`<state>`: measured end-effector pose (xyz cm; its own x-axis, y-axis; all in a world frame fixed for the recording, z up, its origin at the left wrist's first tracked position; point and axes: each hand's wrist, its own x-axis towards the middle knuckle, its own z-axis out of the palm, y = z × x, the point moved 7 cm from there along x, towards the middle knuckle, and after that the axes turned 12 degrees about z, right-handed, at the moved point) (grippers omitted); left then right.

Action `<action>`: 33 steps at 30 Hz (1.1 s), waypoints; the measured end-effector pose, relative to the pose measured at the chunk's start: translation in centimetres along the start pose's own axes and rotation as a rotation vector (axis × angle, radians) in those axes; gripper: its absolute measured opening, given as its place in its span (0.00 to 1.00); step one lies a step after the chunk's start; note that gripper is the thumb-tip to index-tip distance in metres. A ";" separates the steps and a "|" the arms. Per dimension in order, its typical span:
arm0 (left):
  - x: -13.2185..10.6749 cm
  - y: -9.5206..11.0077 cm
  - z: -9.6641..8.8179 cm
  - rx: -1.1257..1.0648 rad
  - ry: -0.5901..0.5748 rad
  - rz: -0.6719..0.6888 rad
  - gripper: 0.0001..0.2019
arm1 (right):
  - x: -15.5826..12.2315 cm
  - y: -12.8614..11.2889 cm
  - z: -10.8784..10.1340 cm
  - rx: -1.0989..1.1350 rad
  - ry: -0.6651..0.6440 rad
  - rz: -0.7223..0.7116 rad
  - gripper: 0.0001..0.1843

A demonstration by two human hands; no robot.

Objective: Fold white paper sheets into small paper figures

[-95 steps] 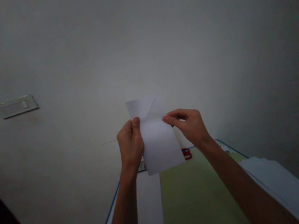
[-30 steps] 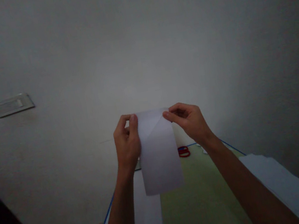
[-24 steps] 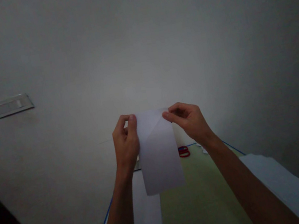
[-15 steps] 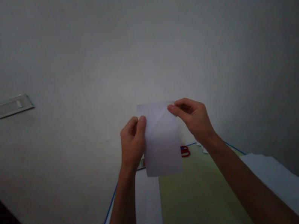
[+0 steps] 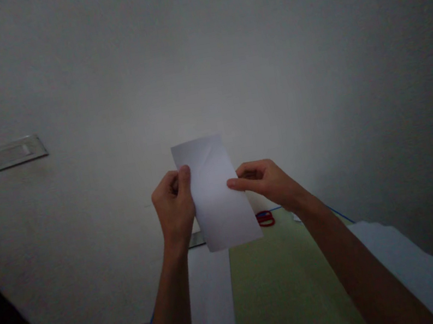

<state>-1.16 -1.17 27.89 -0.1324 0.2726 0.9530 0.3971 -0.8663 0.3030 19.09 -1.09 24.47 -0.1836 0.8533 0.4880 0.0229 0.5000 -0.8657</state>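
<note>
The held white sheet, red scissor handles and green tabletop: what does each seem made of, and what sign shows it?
White sheet: matte paper, by its thin edges and faint diagonal crease.
Red scissor handles: probably plastic, by their rounded loops and strong colour; too small to judge finish.
Green tabletop: matte, showing no sharp glare; laminate or cloth, I can't tell.

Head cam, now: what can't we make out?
- Held paper: far side, head view, faces away.
- Left hand: fingertips except the thumb's, head view, behind that paper.
- Red loops: anything joined at left, head view, behind that paper.
- White sheets: near end, head view, cut by bottom edge.
</note>
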 end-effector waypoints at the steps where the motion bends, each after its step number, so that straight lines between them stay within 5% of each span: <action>1: 0.0 0.0 -0.1 -0.005 0.011 -0.004 0.19 | 0.0 0.0 0.0 0.010 0.013 0.002 0.17; 4: -0.2 -0.3 0.2 -0.080 -0.002 -0.067 0.20 | 0.1 0.0 -0.6 0.028 0.104 -0.018 0.18; 8: -0.7 -0.8 1.6 -0.223 -0.185 -0.161 0.24 | 0.4 0.3 -1.9 0.100 0.202 -0.032 0.18; 16: -1.1 -1.0 2.2 -0.376 -0.326 -0.215 0.16 | 0.3 0.5 -2.9 0.130 0.268 -0.042 0.17; 29: -0.7 -0.9 1.5 -0.186 -0.318 -0.194 0.14 | 0.6 0.9 -3.3 0.105 0.298 -0.042 0.15; 33: -1.1 -0.9 2.1 -0.300 -0.278 -0.260 0.17 | 0.7 1.0 -3.1 0.133 0.274 -0.048 0.14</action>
<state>0.53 0.15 26.56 0.0715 0.5623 0.8238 0.0987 -0.8259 0.5551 22.05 0.42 24.31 0.0910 0.8463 0.5248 -0.1116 0.5323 -0.8391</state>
